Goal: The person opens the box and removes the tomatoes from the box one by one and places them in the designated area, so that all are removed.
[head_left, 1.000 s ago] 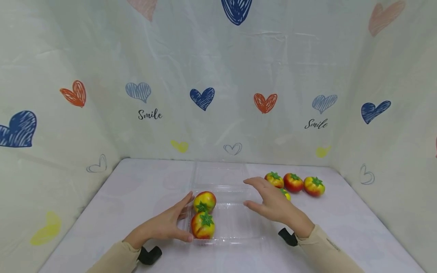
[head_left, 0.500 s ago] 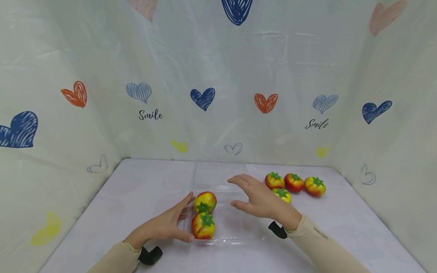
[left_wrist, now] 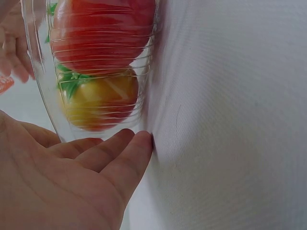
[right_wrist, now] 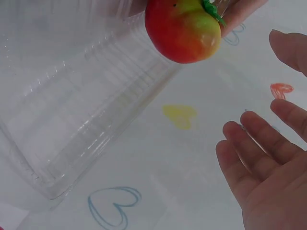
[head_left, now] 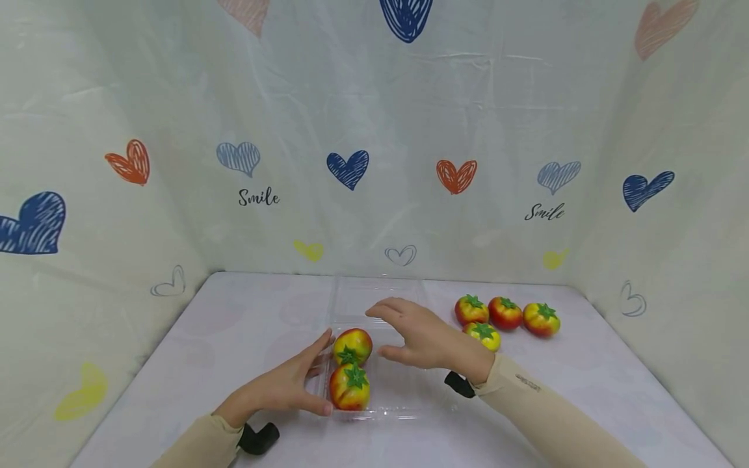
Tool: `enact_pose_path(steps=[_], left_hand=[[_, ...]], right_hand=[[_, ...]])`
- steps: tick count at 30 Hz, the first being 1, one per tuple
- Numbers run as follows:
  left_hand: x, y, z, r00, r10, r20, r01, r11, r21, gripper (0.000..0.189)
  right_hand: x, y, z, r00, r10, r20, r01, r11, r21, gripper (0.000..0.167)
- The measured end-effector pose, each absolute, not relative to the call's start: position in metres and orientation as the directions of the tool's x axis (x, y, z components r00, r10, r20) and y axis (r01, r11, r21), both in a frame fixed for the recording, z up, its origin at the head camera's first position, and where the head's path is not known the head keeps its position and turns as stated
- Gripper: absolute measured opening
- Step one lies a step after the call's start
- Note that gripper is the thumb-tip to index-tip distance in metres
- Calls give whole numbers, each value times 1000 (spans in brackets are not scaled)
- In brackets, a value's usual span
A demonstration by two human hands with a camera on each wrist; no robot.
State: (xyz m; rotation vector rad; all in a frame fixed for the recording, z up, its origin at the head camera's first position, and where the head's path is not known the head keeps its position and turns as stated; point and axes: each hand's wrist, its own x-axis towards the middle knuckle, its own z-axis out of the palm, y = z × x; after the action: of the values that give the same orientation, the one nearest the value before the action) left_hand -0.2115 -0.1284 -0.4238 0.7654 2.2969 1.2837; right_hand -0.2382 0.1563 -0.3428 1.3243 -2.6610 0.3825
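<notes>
A clear plastic clamshell box [head_left: 404, 390] stands on the table with its lid [head_left: 374, 292] raised back. Two red-and-yellow tomatoes with green leafy tops lie along its left side: the rear tomato [head_left: 357, 342] and the front tomato [head_left: 350, 389]. My left hand [head_left: 281, 383] rests at the box's left wall, thumb by the front corner and fingers straight along the side. In the left wrist view its fingertips [left_wrist: 141, 139] lie close to the box wall. My right hand [head_left: 430, 338] hovers over the box's right part, fingers spread and holding nothing; the right wrist view shows the bare palm [right_wrist: 283, 191].
Several more tomatoes [head_left: 505, 313] sit in a group at the table's back right, beyond my right forearm. A pale cloth [head_left: 456, 117] printed with hearts hangs behind and beside the table [head_left: 257, 312]. Black wrist mounts [head_left: 259, 439] stick out below each sleeve.
My right hand has moved left, away from the tomato group and further over the box, staying spread. The left hand, the box and the tomatoes have kept their places.
</notes>
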Motion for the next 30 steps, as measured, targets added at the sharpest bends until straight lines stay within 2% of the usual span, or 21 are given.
enact_pose_path(steps=[21, 30], left_hand=[[-212, -129, -424, -765, 642, -49, 292, 414, 862, 119], [-213, -129, -424, -756, 653, -43, 300, 405, 863, 118]], right_hand=[[-257, 126, -357, -472, -860, 192, -881, 464, -88, 58], [-261, 121, -365, -490, -860, 146, -872, 480, -98, 59]])
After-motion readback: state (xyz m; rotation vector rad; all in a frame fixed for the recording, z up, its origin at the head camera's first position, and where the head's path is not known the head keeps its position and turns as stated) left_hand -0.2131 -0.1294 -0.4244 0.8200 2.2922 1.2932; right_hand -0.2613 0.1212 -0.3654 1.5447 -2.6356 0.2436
